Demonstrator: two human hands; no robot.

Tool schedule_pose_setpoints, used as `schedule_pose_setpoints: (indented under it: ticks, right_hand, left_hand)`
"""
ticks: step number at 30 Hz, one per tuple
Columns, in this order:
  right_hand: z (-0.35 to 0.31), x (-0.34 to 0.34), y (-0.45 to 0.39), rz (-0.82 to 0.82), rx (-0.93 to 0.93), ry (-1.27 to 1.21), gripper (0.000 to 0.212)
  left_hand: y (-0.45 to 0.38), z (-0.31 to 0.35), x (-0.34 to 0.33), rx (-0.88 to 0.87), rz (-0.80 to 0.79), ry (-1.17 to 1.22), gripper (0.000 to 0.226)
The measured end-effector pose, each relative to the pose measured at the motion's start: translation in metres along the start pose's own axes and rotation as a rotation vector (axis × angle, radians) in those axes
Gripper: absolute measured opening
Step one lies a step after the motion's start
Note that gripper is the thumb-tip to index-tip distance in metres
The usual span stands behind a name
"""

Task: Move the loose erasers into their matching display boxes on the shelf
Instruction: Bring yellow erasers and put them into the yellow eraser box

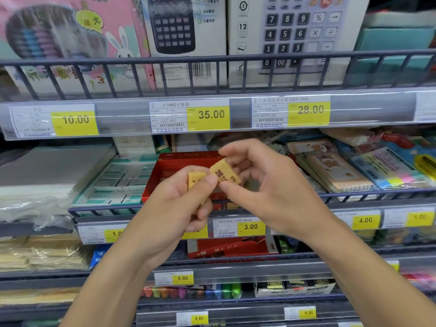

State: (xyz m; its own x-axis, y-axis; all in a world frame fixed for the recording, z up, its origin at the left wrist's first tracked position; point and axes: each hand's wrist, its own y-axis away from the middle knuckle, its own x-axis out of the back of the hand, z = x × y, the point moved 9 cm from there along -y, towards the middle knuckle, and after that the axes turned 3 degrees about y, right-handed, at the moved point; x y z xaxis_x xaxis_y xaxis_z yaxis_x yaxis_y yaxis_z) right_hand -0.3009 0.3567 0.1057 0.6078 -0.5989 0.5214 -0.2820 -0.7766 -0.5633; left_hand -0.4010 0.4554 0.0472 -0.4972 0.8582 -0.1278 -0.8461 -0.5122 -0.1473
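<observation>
Both forearms come up from the near edge, and I have my hands meeting in front of the middle shelf. My left hand [186, 197] is curled round a small stack of yellow erasers [194, 179], thumb pressed over the top one. My right hand [254, 178] pinches a single eraser [224, 173] between thumb and fingertips, tilted so its printed face shows. That one touches the left thumb, just beside the stack. So each grip is closed on erasers, neither free.

Just behind the hands, farther in on the shelf, sits the red display box [169, 161], open at the top behind the wire rail [354, 195]. To its left lies a green-and-white box [118, 182] of another kind.

I judge this to be the sorting step: reading the print to match the eraser to its box. Red seems the likely home, though I cannot read its label. Next I would need to reach the right hand forward over the rail and lower the eraser flat into the box.
</observation>
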Motion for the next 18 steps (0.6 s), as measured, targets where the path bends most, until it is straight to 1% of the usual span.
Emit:
schedule_pose_setpoints:
  ticks: [2,3,4,6,7,9,11,13,14,18]
  right_hand:
    - [0.013,0.012,-0.005,0.025,-0.079,-0.038,0.036]
    - [0.023,0.021,-0.008,0.035,-0.125,-0.013,0.032]
    - [0.034,0.030,-0.010,0.033,-0.173,0.052,0.028]
    - [0.059,0.047,-0.015,-0.008,-0.278,0.299,0.020]
    - [0.070,0.053,-0.016,-0.029,-0.323,0.407,0.020]
    - [0.082,0.058,-0.020,-0.056,-0.358,0.460,0.024]
    - [0.091,0.052,-0.025,-0.128,-0.377,0.488,0.027]
    - [0.100,0.042,-0.028,-0.231,-0.398,0.563,0.027]
    - [0.104,0.038,-0.029,-0.280,-0.406,0.594,0.027]
    - [0.113,0.023,-0.032,-0.446,-0.411,0.715,0.032]
  left_hand:
    - [-0.001,0.002,0.004,-0.014,0.034,-0.013,0.030]
    - [-0.002,0.002,0.009,-0.013,0.064,-0.006,0.031]
    - [-0.003,0.001,0.014,-0.006,0.092,0.010,0.035]
    - [-0.005,0.001,0.023,0.012,0.125,0.033,0.046]
    - [-0.006,0.001,0.026,0.020,0.134,0.031,0.051]
    - [-0.006,0.000,0.029,0.035,0.144,0.018,0.055]
    - [-0.007,-0.001,0.030,0.048,0.141,0.012,0.045]
    - [-0.008,-0.002,0.029,0.071,0.138,0.025,0.032]
    - [-0.008,-0.003,0.028,0.081,0.140,0.042,0.029]
    - [-0.007,-0.002,0.029,0.083,0.180,0.077,0.008]
